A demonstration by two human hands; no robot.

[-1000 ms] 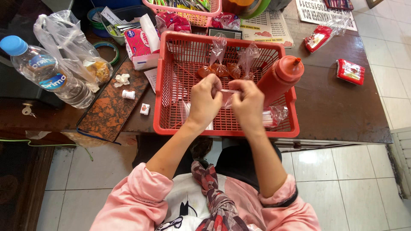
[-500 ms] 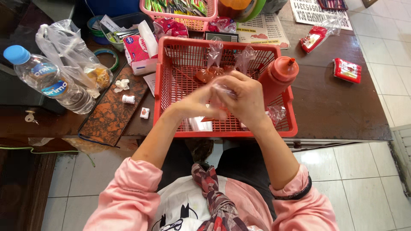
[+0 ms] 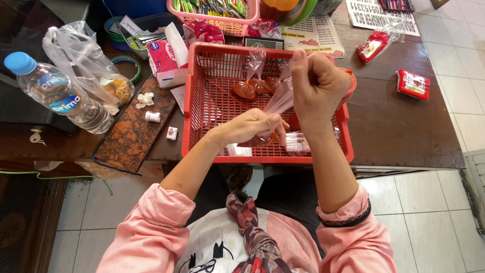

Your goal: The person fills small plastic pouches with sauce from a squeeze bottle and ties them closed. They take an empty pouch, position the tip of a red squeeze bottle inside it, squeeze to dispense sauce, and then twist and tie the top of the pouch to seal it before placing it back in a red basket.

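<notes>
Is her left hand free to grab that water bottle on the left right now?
Probably not at once. The left hand is pinching the small sauce bag that the right hand pulls taut. The path to the water bottle itself looks open.

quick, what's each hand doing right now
Left hand: closed, pinching the sauce-filled bottom of a small clear bag.
Right hand: closed in a fist, gripping the bag's top.
</notes>
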